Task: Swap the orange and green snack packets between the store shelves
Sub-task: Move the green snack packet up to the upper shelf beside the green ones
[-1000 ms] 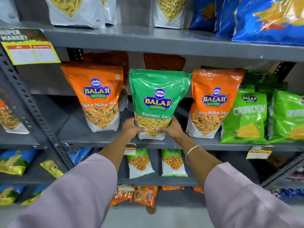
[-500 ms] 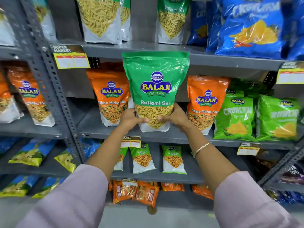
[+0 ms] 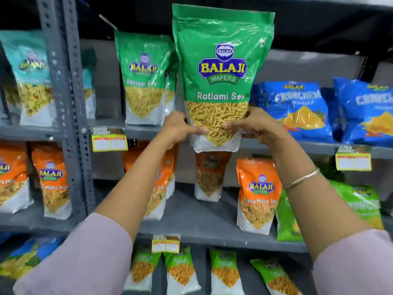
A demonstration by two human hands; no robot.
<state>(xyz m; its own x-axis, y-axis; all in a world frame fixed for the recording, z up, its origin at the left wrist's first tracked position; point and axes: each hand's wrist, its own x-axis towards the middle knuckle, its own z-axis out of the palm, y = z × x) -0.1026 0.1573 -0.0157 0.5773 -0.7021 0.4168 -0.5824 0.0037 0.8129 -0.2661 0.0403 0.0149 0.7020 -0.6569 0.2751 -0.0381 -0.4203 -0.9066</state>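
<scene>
I hold a green Ratlami Sev packet (image 3: pixel 221 67) upright in front of the upper shelf (image 3: pixel 314 146), its base just above the shelf edge. My left hand (image 3: pixel 180 128) grips its lower left side and my right hand (image 3: pixel 253 126) its lower right side. Another green Ratlami Sev packet (image 3: pixel 142 77) stands on that upper shelf to the left. Orange Tikha Mitha Mix packets (image 3: pixel 258 194) stand on the middle shelf (image 3: pixel 197 220) below, one at the right, one (image 3: pixel 209 175) further back in the centre, and one partly behind my left forearm.
Blue Crunchex bags (image 3: pixel 295 109) fill the upper shelf's right part. A grey perforated upright (image 3: pixel 70 116) divides the racks at left, with more orange packets (image 3: pixel 53 182) beyond it. Light green bags (image 3: pixel 361 205) sit at right of the middle shelf. Yellow price tags (image 3: pixel 109 140) hang on shelf edges.
Both hands have lifted the green packet from the middle shelf up to the level of the upper shelf. The view has tilted upward with it.
</scene>
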